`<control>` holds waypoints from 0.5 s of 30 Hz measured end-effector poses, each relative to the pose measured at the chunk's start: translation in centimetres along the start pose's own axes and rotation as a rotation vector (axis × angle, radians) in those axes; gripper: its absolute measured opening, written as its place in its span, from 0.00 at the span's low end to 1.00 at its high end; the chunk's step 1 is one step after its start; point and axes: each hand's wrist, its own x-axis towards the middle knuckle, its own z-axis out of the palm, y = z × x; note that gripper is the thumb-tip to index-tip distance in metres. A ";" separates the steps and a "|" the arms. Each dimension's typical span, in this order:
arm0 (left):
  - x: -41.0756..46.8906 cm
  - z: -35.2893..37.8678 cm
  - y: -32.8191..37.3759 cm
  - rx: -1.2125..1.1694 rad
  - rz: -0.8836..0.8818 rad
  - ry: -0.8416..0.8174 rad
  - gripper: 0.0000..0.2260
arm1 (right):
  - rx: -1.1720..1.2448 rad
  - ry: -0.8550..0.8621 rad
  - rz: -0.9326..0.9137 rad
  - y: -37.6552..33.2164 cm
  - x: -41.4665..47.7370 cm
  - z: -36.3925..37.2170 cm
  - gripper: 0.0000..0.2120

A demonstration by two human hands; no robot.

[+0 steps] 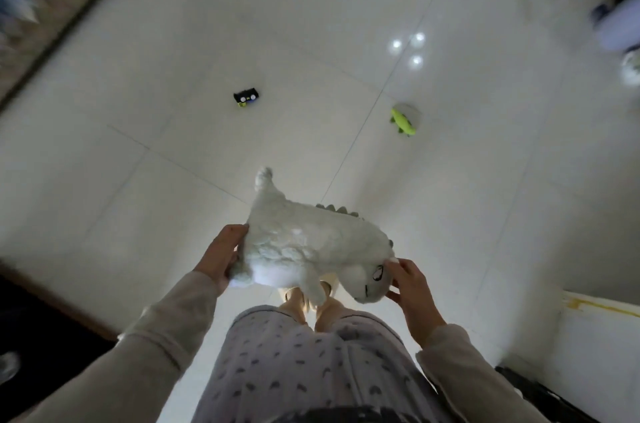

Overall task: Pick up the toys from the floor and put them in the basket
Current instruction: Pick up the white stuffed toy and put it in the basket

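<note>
A white plush dinosaur (pixel 311 242) with grey-green back spikes hangs in the air in front of me, above my feet. My left hand (pixel 223 254) grips its rear end and my right hand (pixel 410 287) holds its head. On the white tiled floor farther off lie a small black toy car (pixel 246 99) and a bright green toy (pixel 402 122) resting against a pale round thing. No basket shows in this view.
A wooden skirting and curtain run along the upper left. A dark wooden edge (pixel 52 301) sits at the lower left. A white box-like object (pixel 602 322) stands at the lower right. Blurred lilac and white objects (pixel 620 24) lie at the far right.
</note>
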 end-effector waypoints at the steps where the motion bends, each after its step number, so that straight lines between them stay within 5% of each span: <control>1: -0.6 0.5 0.3 0.007 0.021 -0.004 0.15 | 0.014 0.000 -0.014 -0.4 -0.3 -0.5 0.12; 15: -1.7 5.3 0.9 -0.193 0.071 0.058 0.11 | -0.055 -0.016 -0.128 -8.7 4.2 -1.3 0.11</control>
